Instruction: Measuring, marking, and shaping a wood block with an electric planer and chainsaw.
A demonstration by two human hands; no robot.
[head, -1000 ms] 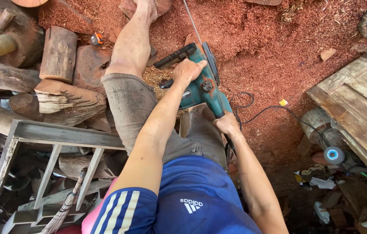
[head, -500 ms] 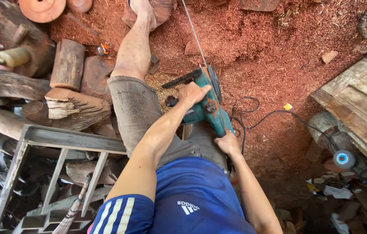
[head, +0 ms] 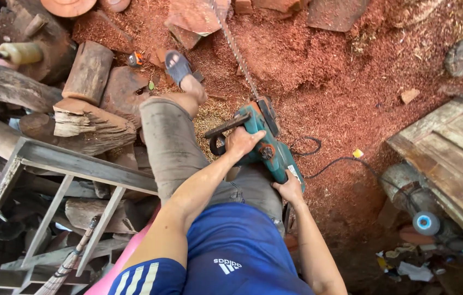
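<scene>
The left hand [head: 245,143] wraps the front handle of the teal chainsaw [head: 264,145]; the right hand [head: 288,191] closes on its rear grip. Its bar [head: 237,52] points toward 12 o'clock over red sawdust [head: 319,71]. It looks heavy and rigid, best held by both handles.

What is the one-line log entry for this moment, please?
left hand: grips chainsaw front handle | right hand: grips rear handle | bar: points toward red wood block
</scene>
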